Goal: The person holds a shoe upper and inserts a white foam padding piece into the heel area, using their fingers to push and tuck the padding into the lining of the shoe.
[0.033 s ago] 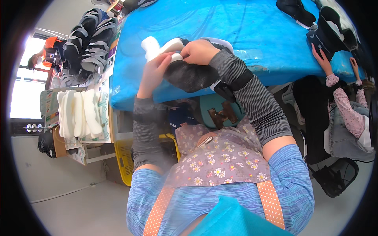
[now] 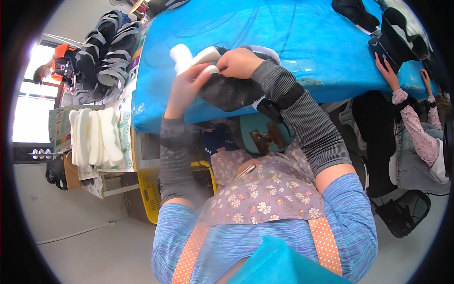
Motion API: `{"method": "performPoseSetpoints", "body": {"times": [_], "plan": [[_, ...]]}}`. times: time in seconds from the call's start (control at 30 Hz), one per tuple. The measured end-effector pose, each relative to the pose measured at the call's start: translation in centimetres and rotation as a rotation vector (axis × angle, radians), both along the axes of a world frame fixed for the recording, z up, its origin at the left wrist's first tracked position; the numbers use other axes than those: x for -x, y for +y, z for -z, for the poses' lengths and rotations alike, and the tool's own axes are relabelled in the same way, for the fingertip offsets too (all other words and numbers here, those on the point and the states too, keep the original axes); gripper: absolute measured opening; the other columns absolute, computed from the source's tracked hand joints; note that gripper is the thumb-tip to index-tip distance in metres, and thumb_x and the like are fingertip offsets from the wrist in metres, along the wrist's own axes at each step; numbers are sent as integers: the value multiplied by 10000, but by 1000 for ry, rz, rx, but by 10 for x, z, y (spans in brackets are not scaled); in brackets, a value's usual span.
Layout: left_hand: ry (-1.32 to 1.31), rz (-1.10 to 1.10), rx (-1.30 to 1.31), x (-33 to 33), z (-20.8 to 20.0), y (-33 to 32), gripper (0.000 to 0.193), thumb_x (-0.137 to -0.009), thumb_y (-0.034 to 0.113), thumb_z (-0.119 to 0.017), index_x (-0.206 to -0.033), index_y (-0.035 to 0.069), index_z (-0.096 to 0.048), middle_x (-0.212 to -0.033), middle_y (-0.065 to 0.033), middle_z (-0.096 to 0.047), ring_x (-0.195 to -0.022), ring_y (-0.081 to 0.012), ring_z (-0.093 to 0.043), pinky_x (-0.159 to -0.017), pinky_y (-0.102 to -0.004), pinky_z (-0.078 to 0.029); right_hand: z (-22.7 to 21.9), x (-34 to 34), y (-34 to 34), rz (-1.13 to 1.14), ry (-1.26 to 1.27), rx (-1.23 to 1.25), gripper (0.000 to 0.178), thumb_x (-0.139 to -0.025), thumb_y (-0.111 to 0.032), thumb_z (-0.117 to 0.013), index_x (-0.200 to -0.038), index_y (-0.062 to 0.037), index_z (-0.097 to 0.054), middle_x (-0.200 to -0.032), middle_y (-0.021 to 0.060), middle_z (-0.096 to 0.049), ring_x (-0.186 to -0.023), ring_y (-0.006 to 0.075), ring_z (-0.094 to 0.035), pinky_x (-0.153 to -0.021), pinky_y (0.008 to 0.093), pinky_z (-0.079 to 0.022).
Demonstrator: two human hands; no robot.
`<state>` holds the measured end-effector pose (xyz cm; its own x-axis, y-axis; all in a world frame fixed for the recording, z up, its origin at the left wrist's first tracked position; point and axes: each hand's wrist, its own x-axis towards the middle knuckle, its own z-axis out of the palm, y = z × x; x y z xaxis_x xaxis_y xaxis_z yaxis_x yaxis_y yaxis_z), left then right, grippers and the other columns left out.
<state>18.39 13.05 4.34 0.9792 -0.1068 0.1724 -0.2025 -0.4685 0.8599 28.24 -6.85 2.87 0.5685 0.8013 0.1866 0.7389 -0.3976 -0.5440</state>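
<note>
My left hand pinches a white foam piece at the left end of a black fabric piece, its thumb bent over a pale edge there. The black piece looks like a padded, shoe-like cover and lies near the front edge of the blue-covered table. My right hand is closed on its upper edge, with bent fingertips close to the left thumb; what lies under those fingers is hidden. Another white foam piece, long and wavy, sticks out beyond my left fingers.
White foam pieces stand in a row on a side table at left, below stacked black and grey pieces. A yellow basket is under the table. At right, a co-worker's hand touches a black piece.
My left hand's thumb and fingers have shifted very slightly at the foam. My right hand and the black piece stay in place.
</note>
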Motion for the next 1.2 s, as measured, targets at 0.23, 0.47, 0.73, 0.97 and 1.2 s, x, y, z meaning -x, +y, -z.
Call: {"method": "performPoseSetpoints", "body": {"times": [0.23, 0.47, 0.73, 0.97, 1.2], "plan": [[-3, -64, -15, 13, 24, 24, 254, -831, 139, -738, -1059, 30, -705, -961, -38, -695, -848, -92, -599, -738, -251, -474, 7, 4, 7, -132, 75, -102, 235, -826, -258, -652, -1022, -172, -748, -928, 76, -716, -858, 266, -671, -777, 371, -512], [13, -73, 69, 19, 23, 21, 227, -810, 115, -755, -1005, 40, -668, -912, -41, -670, -835, -101, -593, -727, -266, -475, 0, 11, 14, -30, 271, -120, 239, -818, -292, -684, -913, -78, -735, -832, 82, -711, -787, 213, -664, -741, 333, -501], [-249, 26, -248, 20, 8, 1, 233, -763, 35, -750, -980, 13, -666, -973, -64, -602, -955, -190, -578, -851, -286, -439, 8, 6, 16, -50, 236, -96, 239, -819, -282, -685, -929, -73, -724, -837, 85, -711, -781, 223, -659, -734, 333, -497], [-239, 60, -120, 24, 10, -4, 203, -765, 22, -731, -960, 34, -678, -1003, -61, -640, -963, -197, -610, -827, -294, -473, 6, 1, 17, -177, 276, -110, 254, -789, -250, -711, -985, -89, -739, -896, 105, -717, -833, 244, -664, -785, 344, -502], [-98, 39, -45, 26, 11, -2, 193, -793, 15, -708, -982, 27, -674, -960, -47, -668, -919, -150, -621, -820, -273, -477, 7, 0, 19, -162, 287, -80, 245, -806, -213, -691, -991, -61, -741, -901, 109, -724, -837, 231, -669, -780, 334, -505]]}}
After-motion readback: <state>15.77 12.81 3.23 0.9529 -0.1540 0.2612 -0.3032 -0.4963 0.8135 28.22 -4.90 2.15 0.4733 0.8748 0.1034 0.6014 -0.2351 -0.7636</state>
